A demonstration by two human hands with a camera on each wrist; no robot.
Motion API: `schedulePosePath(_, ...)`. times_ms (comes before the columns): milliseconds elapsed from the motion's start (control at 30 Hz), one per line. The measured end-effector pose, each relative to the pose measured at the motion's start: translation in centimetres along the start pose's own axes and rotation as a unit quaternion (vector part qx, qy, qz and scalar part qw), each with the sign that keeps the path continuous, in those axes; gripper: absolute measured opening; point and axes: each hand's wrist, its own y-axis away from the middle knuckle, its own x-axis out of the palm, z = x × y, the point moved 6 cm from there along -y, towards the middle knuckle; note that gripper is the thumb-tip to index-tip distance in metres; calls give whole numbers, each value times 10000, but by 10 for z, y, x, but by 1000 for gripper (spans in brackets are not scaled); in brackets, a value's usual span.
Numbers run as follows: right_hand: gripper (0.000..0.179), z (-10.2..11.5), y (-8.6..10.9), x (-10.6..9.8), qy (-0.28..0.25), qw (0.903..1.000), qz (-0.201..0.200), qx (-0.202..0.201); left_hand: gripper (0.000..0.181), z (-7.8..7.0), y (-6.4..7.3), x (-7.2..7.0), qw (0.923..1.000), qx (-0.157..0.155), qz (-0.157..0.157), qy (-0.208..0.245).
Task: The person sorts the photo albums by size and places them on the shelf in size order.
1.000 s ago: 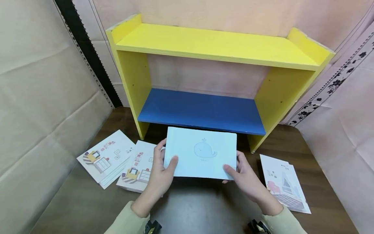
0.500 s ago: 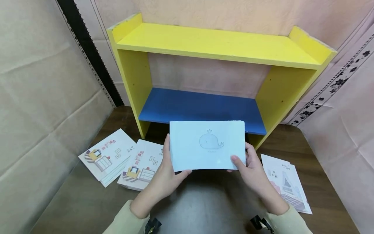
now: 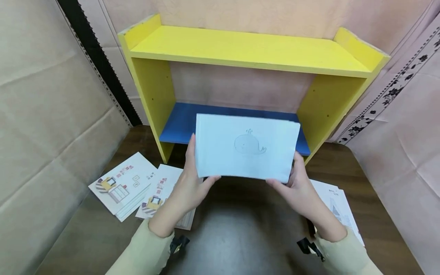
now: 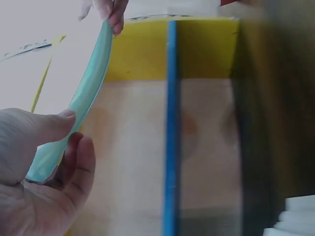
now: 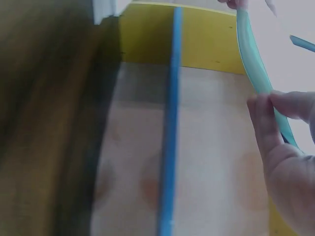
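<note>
In the head view a pale blue notebook (image 3: 220,152) with a whale drawing on its cover is held up in front of the shelf. My left hand (image 3: 192,181) grips its lower left corner, thumb on the front. At the lower right corner my right hand (image 3: 293,183) pinches it, thumb in front and fingers behind. Both wrist views show the notebook (image 4: 91,78) edge-on, thin and slightly bowed, with the left thumb and fingers on either side. The right hand (image 5: 285,147) holds the other end in the right wrist view.
Behind stands a shelf with a yellow top board (image 3: 240,46) and a blue lower board (image 3: 182,118). Printed white booklets (image 3: 123,183) and another pile (image 3: 161,191) lie on the dark table at left. More booklets (image 3: 338,202) lie at right, partly hidden by the right arm.
Both hands have raised the notebook, so it now covers much of the blue board. The left thumb has slid from the cover's face down to its lower edge.
</note>
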Motion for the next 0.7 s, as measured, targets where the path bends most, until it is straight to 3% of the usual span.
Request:
schedulePosePath(133, 93, 22, -16, -12, -352, 9971, -521, -438, 105, -17, -23, -15, 9980, 548, -250, 213)
schedulePosePath(300, 90, 56, -34, -25, -692, 9888, -1080, -766, 86, -36, -45, -29, 9890, 973, -557, 960)
schedulePosePath(467, 86, 80, -44, -30, -872, 9812, -1416, -975, 79, -46, -56, -37, 9819, 830, -685, 1558)
schedulePosePath(700, 84, 88, -46, -32, -1137, 9762, -1521, -1049, 74, -66, -55, -50, 9708, 606, -622, 2237)
